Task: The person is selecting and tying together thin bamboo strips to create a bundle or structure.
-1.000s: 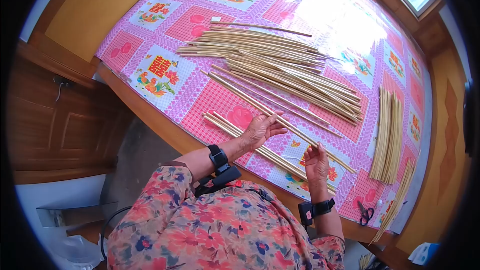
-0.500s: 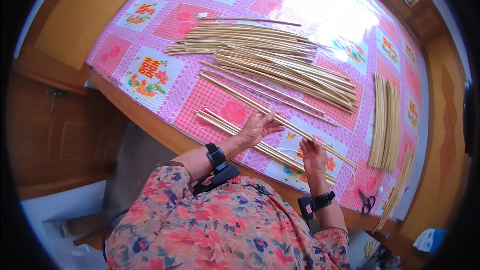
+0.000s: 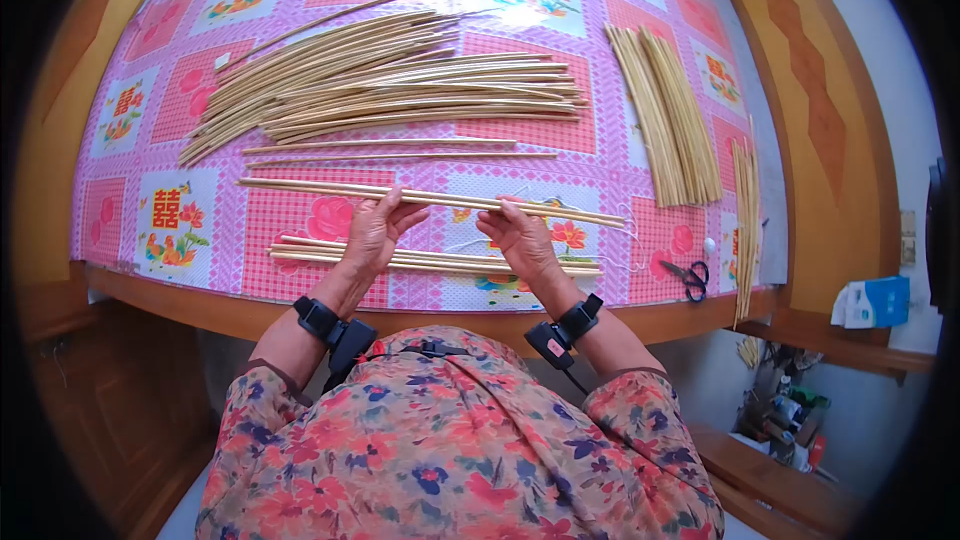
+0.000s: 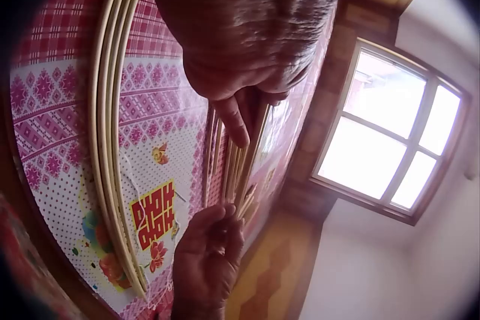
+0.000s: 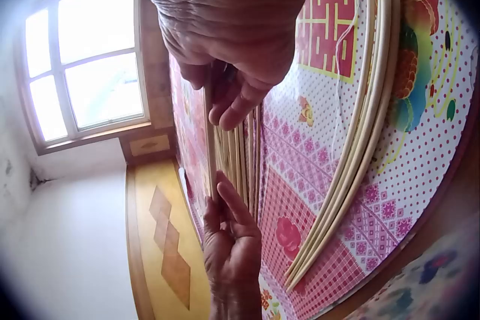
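In the head view, my left hand (image 3: 372,232) and right hand (image 3: 524,242) hold a couple of long, thin, straw-coloured sticks (image 3: 310,187) crosswise above the near part of the table. The left thumb and fingers pinch them near the middle; the right ones pinch them further right. Nearer the table's front edge lies a small group of similar sticks (image 3: 440,260), just under both hands. Two loose sticks (image 3: 400,151) lie beyond the held ones. The left wrist view also shows the right hand (image 4: 206,264) gripping the sticks, thumb against them.
A big pile of sticks (image 3: 350,80) spreads across the table behind. On the right lie upright-pointing bundles (image 3: 665,120) and a thinner bundle (image 3: 745,230) reaching over the front edge. Scissors (image 3: 688,280) and a small white round thing (image 3: 709,244) lie near it. White thread (image 3: 630,231) trails beside the right hand.
The head view has turned, so the table and sticks now lie nearly level across it. Both hands keep their hold on the sticks.
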`<control>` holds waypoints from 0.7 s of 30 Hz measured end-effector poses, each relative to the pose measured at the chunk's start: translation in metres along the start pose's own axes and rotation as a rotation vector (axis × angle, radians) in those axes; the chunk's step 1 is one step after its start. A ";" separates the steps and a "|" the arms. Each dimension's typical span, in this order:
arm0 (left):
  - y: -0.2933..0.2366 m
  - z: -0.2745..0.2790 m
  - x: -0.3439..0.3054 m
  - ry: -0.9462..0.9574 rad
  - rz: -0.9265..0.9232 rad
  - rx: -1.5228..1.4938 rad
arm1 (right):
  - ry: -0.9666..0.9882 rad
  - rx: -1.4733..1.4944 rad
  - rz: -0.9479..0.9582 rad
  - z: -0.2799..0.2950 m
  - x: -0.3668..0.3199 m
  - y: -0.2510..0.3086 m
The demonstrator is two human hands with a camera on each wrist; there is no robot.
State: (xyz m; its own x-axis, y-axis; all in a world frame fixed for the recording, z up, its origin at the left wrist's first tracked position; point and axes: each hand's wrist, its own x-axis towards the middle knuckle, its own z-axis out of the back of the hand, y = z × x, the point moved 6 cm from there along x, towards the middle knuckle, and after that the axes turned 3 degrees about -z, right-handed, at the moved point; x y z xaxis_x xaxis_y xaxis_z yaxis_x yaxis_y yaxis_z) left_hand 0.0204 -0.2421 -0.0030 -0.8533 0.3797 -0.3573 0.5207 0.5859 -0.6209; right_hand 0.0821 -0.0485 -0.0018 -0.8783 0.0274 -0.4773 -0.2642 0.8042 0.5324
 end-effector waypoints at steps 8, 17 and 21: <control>0.001 0.004 0.000 -0.046 0.018 -0.001 | 0.041 -0.049 0.002 0.003 -0.003 0.000; 0.005 0.002 0.001 -0.032 0.017 0.008 | -0.073 -0.030 -0.012 0.016 0.000 -0.006; 0.007 0.002 0.002 -0.020 -0.012 -0.037 | -0.087 -0.037 -0.027 0.015 -0.003 -0.006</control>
State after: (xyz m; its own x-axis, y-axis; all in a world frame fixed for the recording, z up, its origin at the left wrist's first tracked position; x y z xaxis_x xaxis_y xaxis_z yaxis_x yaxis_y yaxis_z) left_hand 0.0218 -0.2390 -0.0099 -0.8597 0.3583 -0.3640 0.5107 0.6163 -0.5995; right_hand 0.0925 -0.0446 -0.0139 -0.8331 0.0585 -0.5500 -0.3037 0.7827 0.5432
